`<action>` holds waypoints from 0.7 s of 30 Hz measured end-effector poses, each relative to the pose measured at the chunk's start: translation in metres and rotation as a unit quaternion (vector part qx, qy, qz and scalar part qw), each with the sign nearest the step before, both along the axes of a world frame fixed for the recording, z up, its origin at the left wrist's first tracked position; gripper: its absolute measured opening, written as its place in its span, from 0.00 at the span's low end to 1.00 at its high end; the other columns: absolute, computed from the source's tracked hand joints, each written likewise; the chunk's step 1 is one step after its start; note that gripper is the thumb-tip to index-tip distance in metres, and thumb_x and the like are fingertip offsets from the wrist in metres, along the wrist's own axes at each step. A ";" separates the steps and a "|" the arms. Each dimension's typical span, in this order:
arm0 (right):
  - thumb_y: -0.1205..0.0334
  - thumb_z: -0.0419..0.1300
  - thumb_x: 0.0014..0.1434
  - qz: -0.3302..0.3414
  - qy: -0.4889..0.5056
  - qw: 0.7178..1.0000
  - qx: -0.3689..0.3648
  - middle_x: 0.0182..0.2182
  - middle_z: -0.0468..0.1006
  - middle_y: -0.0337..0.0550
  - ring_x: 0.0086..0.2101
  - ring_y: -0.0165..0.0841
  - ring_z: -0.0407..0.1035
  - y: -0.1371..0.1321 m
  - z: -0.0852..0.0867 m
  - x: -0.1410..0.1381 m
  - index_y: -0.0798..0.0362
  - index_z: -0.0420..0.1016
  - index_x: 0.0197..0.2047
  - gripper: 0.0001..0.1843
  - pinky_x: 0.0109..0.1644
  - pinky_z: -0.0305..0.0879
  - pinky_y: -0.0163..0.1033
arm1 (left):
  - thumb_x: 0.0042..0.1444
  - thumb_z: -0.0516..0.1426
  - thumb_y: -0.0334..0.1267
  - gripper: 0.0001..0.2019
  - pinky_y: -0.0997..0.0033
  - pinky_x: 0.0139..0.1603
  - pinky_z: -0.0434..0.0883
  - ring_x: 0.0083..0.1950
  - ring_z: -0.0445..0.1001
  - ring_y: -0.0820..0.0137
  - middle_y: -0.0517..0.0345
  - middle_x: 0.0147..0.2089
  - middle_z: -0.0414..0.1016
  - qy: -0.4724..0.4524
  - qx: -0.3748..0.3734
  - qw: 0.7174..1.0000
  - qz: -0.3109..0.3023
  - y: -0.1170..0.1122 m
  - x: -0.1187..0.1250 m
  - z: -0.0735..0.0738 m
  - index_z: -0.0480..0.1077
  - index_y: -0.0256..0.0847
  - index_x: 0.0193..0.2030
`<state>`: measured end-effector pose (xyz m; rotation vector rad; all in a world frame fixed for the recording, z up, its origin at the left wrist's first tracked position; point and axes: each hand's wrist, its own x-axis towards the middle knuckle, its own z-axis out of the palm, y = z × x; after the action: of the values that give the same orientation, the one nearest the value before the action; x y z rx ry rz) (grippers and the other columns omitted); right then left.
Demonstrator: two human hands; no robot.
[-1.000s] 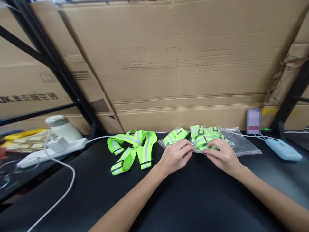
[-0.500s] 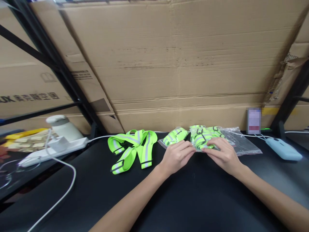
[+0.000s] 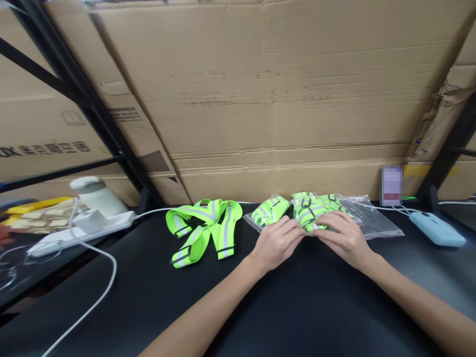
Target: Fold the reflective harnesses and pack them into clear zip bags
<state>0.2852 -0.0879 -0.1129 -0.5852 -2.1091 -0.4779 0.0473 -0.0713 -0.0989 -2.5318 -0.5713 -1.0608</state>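
Note:
My left hand (image 3: pixel 279 242) and my right hand (image 3: pixel 344 237) both pinch the near edge of a clear plastic bag (image 3: pixel 310 210), fingers pressed together. Inside that bag is a bundle of neon-green reflective straps with black buckles. Left of it lies another bagged strap bundle (image 3: pixel 272 209), just beyond my left hand. Behind my right hand, a flat clear bag (image 3: pixel 379 223) spreads over the black table. Farther left, a loose neon-green reflective strap harness (image 3: pixel 208 228) with grey stripes rests in loops on the table.
A tall cardboard sheet (image 3: pixel 267 99) stands along the back of the black table (image 3: pixel 156 297). At left are a power strip (image 3: pixel 119 223), a white cable (image 3: pixel 111 277) and a pale bottle (image 3: pixel 100 196). A phone (image 3: pixel 391 186) leans at right beside a light-blue power bank (image 3: pixel 437 229).
My left hand has slid slightly to the right along the bag's edge, closer to my right hand. My right hand stays nearly in place. The other things have not moved.

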 end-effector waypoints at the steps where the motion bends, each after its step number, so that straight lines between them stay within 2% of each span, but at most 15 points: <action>1: 0.72 0.62 0.65 -0.002 0.001 1.000 0.002 0.45 0.82 0.47 0.47 0.38 0.76 0.000 0.000 0.000 0.49 0.78 0.48 0.11 0.52 0.71 0.52 | 0.68 0.55 0.32 0.07 0.71 0.34 0.72 0.36 0.73 0.70 0.57 0.36 0.78 -0.004 0.000 1.000 -0.002 0.000 0.000 0.000 0.75 0.39 0.42; 4: 0.71 0.64 0.64 -0.014 0.005 1.000 0.001 0.45 0.83 0.46 0.48 0.39 0.77 -0.001 0.002 -0.002 0.50 0.78 0.48 0.11 0.53 0.71 0.51 | 0.67 0.55 0.31 0.07 0.71 0.35 0.72 0.35 0.74 0.70 0.57 0.35 0.78 -0.037 0.003 0.999 -0.007 0.001 -0.001 0.000 0.75 0.39 0.40; 8: 0.71 0.63 0.63 -0.024 0.014 1.000 -0.011 0.46 0.83 0.45 0.49 0.39 0.77 -0.002 0.004 -0.004 0.49 0.77 0.49 0.12 0.55 0.71 0.51 | 0.67 0.55 0.32 0.07 0.71 0.36 0.73 0.34 0.74 0.70 0.57 0.33 0.77 -0.073 -0.009 0.997 0.016 0.002 -0.002 0.000 0.75 0.39 0.39; 13: 0.74 0.61 0.64 -0.020 0.016 1.000 -0.003 0.49 0.82 0.50 0.51 0.41 0.76 0.000 0.003 0.000 0.51 0.77 0.47 0.11 0.54 0.73 0.54 | 0.65 0.56 0.31 0.06 0.69 0.36 0.73 0.35 0.73 0.69 0.57 0.34 0.77 -0.049 -0.018 0.999 0.015 0.000 0.000 0.001 0.74 0.39 0.39; 21: 0.74 0.60 0.65 0.019 0.023 0.999 -0.018 0.51 0.80 0.53 0.53 0.43 0.75 -0.001 -0.003 -0.002 0.53 0.78 0.49 0.12 0.54 0.78 0.52 | 0.67 0.55 0.31 0.08 0.69 0.35 0.72 0.34 0.72 0.69 0.57 0.34 0.78 -0.025 0.015 0.999 0.016 -0.003 0.002 -0.001 0.76 0.40 0.40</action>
<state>0.2835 -0.0888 -0.1161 -0.5706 -2.0848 -0.4027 0.0495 -0.0739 -0.0998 -2.4679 -0.6022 -1.1161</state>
